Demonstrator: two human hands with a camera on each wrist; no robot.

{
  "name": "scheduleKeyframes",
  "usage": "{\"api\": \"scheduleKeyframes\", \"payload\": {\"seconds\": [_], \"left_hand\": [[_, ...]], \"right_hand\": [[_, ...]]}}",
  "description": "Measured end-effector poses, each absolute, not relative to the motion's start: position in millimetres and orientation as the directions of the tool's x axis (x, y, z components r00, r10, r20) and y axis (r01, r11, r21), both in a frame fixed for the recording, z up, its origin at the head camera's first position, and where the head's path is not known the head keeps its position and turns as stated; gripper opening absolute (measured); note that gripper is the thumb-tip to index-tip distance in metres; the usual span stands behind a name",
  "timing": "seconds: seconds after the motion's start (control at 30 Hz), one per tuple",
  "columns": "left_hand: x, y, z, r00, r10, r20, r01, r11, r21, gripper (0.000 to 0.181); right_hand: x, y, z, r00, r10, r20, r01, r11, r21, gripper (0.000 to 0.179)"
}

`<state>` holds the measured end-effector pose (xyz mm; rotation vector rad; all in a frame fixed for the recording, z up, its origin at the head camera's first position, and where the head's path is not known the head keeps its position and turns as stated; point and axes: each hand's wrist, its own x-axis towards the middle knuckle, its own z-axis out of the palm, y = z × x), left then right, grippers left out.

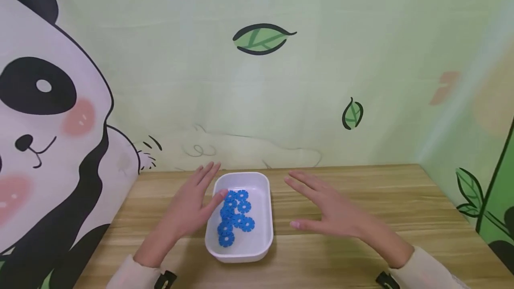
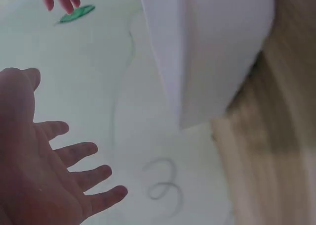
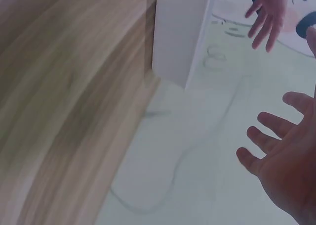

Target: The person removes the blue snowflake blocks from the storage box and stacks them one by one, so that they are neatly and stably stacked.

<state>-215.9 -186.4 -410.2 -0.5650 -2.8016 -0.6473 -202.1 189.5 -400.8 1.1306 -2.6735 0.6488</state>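
We see a white tray (image 1: 263,222) standing on the wood-grain bench (image 1: 317,262), with blue flower-shaped pieces (image 1: 228,213) inside it. They are flat, notched discs, gathered mostly toward the tray's left side; several overlap, so we cannot give a sure count.

The left hand (image 1: 188,208) is released: its fingers are extended and it grasps nothing. In the head view its thumb passes over the tray's left edge, near the pieces at the far end. The left wrist view shows a gap between this hand and the tray, so we take it to be hovering rather than touching. The right hand (image 1: 333,211) is released too, its fingers spread and its thumb pointing toward the tray, apart from the right wall.

We judge the step in hand to be either an approach or a pause with both hands free; these 3 views do not tell us which. If pieces are to be handled, we think the next move calls for 1 lowered hand and a fine pinch on a single disc, since overlapping discs may come up together. If the tray itself is to be shifted, we would want both palms brought in evenly against its opposite walls, so that it stays level.
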Motion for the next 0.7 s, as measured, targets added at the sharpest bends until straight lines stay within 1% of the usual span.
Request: {"api": "scheduleKeyframes", "payload": {"seconds": [0.07, 0.17, 0.27, 0.47, 0.6, 0.7], "left_hand": [[-220, -195, -419, -0.928, 0.267, 0.261, 0.365, 0.798, 0.480, 0.075], [-224, -204, -434, -0.960, 0.191, 0.207, 0.280, 0.716, 0.639, 0.073], [-228, -208, -449, -0.984, 0.118, 0.135, 0.179, 0.648, 0.740, 0.072], [-235, -203, -471, -0.998, 0.063, -0.022, 0.013, 0.498, 0.867, 0.066], [-237, -199, -479, -0.993, 0.057, -0.104, -0.071, 0.414, 0.908, 0.061], [-237, -199, -484, -0.990, 0.063, -0.127, -0.093, 0.389, 0.917, 0.059]], "right_hand": [[-207, 176, -406, -0.709, -0.638, 0.299, -0.702, 0.603, -0.378, 0.093], [-216, 154, -414, -0.706, -0.650, 0.283, -0.697, 0.567, -0.438, 0.092], [-225, 133, -421, -0.703, -0.670, 0.239, -0.686, 0.551, -0.475, 0.089], [-245, 99, -430, -0.705, -0.697, 0.131, -0.660, 0.577, -0.480, 0.072], [-256, 79, -437, -0.676, -0.735, 0.049, -0.678, 0.594, -0.434, 0.059], [-261, 67, -441, -0.640, -0.768, -0.006, -0.708, 0.593, -0.384, 0.050]]}}
